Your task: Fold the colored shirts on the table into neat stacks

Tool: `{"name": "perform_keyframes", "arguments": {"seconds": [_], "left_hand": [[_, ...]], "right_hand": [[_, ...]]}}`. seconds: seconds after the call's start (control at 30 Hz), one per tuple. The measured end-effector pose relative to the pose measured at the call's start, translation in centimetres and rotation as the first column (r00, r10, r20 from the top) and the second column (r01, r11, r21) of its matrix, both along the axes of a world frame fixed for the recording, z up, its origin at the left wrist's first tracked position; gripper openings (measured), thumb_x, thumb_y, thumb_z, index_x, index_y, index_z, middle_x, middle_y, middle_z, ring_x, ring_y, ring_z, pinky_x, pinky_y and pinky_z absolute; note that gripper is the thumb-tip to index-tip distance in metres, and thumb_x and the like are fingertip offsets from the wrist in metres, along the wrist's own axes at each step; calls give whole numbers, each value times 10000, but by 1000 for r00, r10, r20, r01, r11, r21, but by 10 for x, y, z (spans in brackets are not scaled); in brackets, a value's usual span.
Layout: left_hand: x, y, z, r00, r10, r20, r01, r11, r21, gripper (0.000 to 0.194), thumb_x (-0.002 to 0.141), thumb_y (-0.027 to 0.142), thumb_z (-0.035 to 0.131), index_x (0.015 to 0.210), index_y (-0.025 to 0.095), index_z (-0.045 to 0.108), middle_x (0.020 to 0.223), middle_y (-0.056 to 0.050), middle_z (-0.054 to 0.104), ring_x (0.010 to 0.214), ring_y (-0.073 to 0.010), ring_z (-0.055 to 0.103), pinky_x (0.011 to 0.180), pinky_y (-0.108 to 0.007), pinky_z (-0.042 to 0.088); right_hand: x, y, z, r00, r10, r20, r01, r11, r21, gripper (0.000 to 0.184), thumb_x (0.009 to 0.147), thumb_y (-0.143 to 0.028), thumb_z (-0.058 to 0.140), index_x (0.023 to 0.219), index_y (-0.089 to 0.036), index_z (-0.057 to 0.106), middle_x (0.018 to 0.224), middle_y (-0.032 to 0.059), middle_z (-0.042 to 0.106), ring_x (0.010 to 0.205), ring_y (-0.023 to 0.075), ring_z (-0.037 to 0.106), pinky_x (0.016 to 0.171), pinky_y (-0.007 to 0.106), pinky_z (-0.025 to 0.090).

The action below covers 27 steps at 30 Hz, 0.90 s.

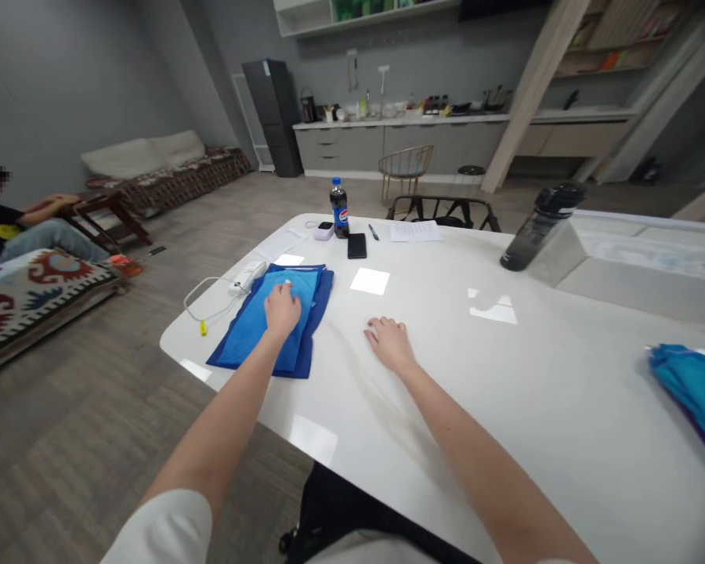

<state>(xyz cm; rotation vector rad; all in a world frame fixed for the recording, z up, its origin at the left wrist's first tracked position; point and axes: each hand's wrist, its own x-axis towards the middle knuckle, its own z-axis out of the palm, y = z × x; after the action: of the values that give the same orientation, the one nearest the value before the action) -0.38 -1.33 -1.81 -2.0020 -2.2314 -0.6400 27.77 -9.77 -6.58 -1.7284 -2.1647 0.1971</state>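
Note:
My left hand (283, 310) rests on a flat light blue piece of folded fabric (255, 313), its fingers extended and slightly bent. A small white spot shows at the fingertips; I cannot make out what it is. Beneath the light blue piece lies a darker blue fabric piece (305, 356), its edges sticking out at the right and bottom. To the right, my right hand (389, 341) is over the bare white tabletop (423, 352) with fingers apart and nothing in them. Whether it touches the surface is hard to tell.
Beyond the fabric are a white power strip (247, 277), cola bottle (339, 211), black phone (356, 246), pen (374, 232) and paper (414, 231). A dark tumbler (534, 231) stands before a translucent box (640, 270). More blue fabric (690, 388) lies right. A person (29, 223) sits left.

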Motion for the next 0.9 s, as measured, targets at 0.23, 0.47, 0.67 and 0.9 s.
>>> {"name": "perform_keyframes", "arguments": {"seconds": [0.23,0.47,0.67,0.9], "left_hand": [[-49,44,-15,995,97,-7,-98,988,-120,258,982,298,476,1107,174,664,1196,-156,667,1137,-307,611,920,-405,471],[-48,40,-5,974,154,169,-153,988,-16,217,972,309,501,986,215,697,1122,-101,680,1033,-252,631,863,-351,460],[-15,18,32,968,90,232,-130,978,163,178,980,287,498,982,224,665,1125,-91,664,1062,-271,603,888,-389,444],[106,-19,94,925,-286,249,215,936,277,173,1014,264,470,1052,237,636,1183,-72,650,1151,-245,558,1035,-401,371]], "right_hand": [[5,1,-10,1000,-13,16,12,999,38,279,1066,-383,427,1144,-207,628,1114,97,703,1065,256,599,910,382,333],[4,2,-10,1000,-9,2,9,999,52,256,1053,-364,443,1116,-210,637,1087,95,708,1041,255,604,908,385,339],[10,5,-15,984,1,-180,12,997,74,274,1038,-382,438,1054,-214,654,1014,81,715,968,245,618,888,383,372],[51,-15,-1,670,-125,-732,255,965,68,369,976,-510,452,952,-197,645,900,67,690,832,216,599,808,341,463]]}}
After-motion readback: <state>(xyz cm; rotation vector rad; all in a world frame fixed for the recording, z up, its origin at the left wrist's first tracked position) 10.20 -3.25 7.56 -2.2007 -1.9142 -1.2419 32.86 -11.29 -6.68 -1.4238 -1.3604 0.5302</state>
